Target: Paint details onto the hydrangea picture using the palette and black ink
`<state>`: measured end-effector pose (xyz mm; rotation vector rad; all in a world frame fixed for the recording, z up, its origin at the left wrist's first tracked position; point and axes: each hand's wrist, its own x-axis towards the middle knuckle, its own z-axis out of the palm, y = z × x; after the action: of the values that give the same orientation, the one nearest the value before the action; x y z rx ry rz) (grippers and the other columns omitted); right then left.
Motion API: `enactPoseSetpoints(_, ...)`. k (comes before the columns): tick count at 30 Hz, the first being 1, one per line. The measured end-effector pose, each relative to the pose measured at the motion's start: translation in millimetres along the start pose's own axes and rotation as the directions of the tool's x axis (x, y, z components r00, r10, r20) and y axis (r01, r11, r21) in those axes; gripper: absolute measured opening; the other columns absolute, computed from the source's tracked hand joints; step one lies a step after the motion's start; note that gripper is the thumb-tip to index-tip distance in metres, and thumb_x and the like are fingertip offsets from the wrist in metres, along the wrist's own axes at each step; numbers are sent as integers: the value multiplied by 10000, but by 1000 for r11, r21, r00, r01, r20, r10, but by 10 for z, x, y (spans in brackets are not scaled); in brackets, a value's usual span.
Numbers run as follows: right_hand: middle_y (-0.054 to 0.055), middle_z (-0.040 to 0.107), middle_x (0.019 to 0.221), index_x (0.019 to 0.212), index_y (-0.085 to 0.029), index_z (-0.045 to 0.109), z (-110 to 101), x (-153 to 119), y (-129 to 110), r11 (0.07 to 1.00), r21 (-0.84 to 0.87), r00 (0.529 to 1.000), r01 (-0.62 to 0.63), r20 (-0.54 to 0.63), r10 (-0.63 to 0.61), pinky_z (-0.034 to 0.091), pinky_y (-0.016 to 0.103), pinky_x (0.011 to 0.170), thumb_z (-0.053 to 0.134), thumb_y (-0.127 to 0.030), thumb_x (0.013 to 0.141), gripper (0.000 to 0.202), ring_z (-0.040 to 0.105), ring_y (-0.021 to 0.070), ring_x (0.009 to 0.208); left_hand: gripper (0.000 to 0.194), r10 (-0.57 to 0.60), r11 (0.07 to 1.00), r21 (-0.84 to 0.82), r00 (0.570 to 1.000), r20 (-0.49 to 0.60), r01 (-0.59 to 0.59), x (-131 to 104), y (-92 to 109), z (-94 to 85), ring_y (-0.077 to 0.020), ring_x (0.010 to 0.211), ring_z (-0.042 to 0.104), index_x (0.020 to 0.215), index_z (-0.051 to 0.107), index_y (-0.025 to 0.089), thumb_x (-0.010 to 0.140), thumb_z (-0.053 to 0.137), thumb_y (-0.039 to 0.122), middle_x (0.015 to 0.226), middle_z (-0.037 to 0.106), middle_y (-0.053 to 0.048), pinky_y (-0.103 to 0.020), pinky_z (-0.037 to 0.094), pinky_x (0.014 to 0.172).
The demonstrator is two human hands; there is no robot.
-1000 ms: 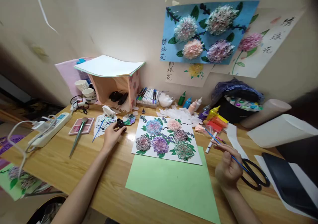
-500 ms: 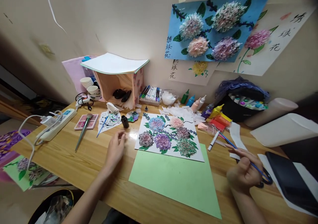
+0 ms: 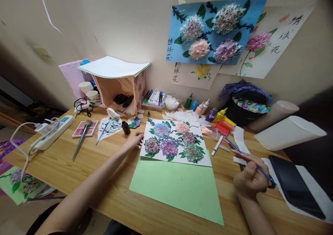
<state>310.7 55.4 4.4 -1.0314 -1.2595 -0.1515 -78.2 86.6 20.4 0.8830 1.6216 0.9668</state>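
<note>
A white sheet (image 3: pixel 158 162) with several raised paper flowers and painted leaves lies over the top part of a light green sheet (image 3: pixel 177 190). My left hand (image 3: pixel 135 140) is at the white sheet's left edge, fingers closed together; whether they grip the edge is hard to see. My right hand (image 3: pixel 252 179), over the table right of the sheets, is closed around a thin blue paintbrush (image 3: pixel 235 147), its tip pointing up and left. An open black bottle (image 3: pixel 126 127) stands just behind my left hand. Its small dropper cap (image 3: pixel 148 113) is upright behind the sheet.
Left are a paint-marked tissue (image 3: pixel 110 128), a second brush (image 3: pixel 102 133), a large brush (image 3: pixel 82 140) and a power strip (image 3: pixel 56 132). Behind lie paper scraps (image 3: pixel 183 116), glue bottles (image 3: pixel 199 108) and markers (image 3: pixel 154 99). A black tablet (image 3: pixel 293 186) lies right.
My left hand has moved right and forward, from beside the black bottle to the white sheet's left edge. The whole view has shifted slightly. The blue brush is still in my right hand.
</note>
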Motion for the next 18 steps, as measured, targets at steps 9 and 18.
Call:
enactPoseSetpoints(9, 71, 639, 728, 791, -157, 621, -18, 48, 11, 1000, -15, 1000, -19, 6, 19, 483, 408, 685, 422, -280, 870, 247, 614, 227, 742, 313, 54, 998, 33, 987, 149, -60, -25, 46, 50, -168, 545, 585, 735, 632, 154, 552, 738, 385, 581, 619, 6, -267, 449, 518)
enactPoseSetpoints(18, 73, 643, 737, 802, -147, 618, -11, 35, 2, 1000, -21, 999, -21, -25, 20, 478, 415, 732, 414, -269, 880, 250, 619, 225, 784, 503, 102, 994, -58, 976, 191, -92, -275, -188, -98, -256, 811, 653, 917, 611, 142, 601, 708, 521, 870, 708, -85, -328, 489, 701)
